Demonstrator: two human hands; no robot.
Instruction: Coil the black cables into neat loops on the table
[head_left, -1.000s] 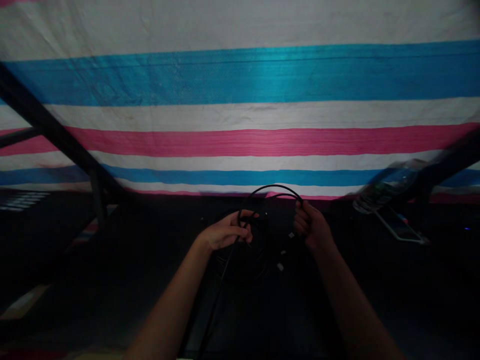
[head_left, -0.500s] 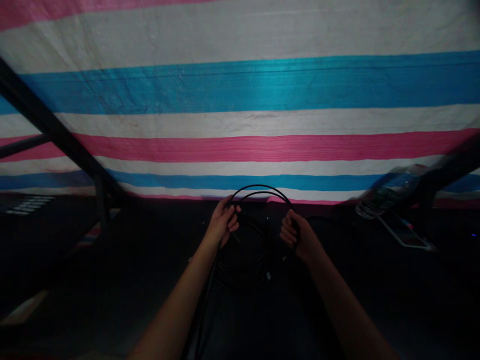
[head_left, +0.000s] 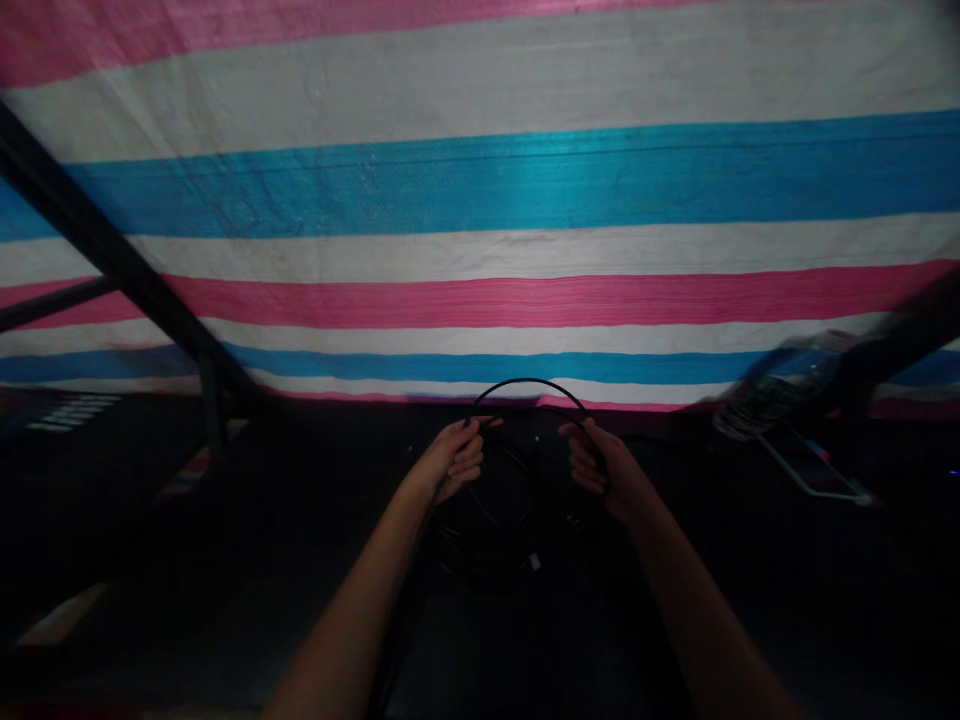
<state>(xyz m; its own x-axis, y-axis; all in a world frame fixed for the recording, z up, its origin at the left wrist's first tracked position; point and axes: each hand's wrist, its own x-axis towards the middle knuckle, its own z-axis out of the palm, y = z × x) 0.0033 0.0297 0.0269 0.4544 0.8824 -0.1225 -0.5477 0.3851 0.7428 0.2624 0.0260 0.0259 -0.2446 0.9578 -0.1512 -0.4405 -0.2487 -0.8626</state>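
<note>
Head camera catches a black cable point(head_left: 529, 382) arching in a single loop between two bare hands, above a dark coil point(head_left: 487, 520) of similar cable on a dark work surface point(head_left: 225, 530). A small pale connector point(head_left: 534, 562) shows at the lower edge of the coil, though the low light hides how its strands run. The left hand point(head_left: 454, 460) and right hand point(head_left: 600, 465) stand well apart on either side of the coil, the fingers of each curled around the cable at one end of the arch. A further strand appears to run down past the left forearm point(head_left: 352, 610) before fading into shadow. The step in hand looks like gathering the cable into loops, and the raised arch appears to call for being brought down onto the coil without a twist. To the right, a blurred, tilted plastic water bottle point(head_left: 780, 390) sits above a flat, pale-edged object point(head_left: 814, 470). Behind everything hangs a pink, white and blue striped tarpaulin point(head_left: 480, 190), crossed at the left by a black diagonal strut point(head_left: 112, 240).
</note>
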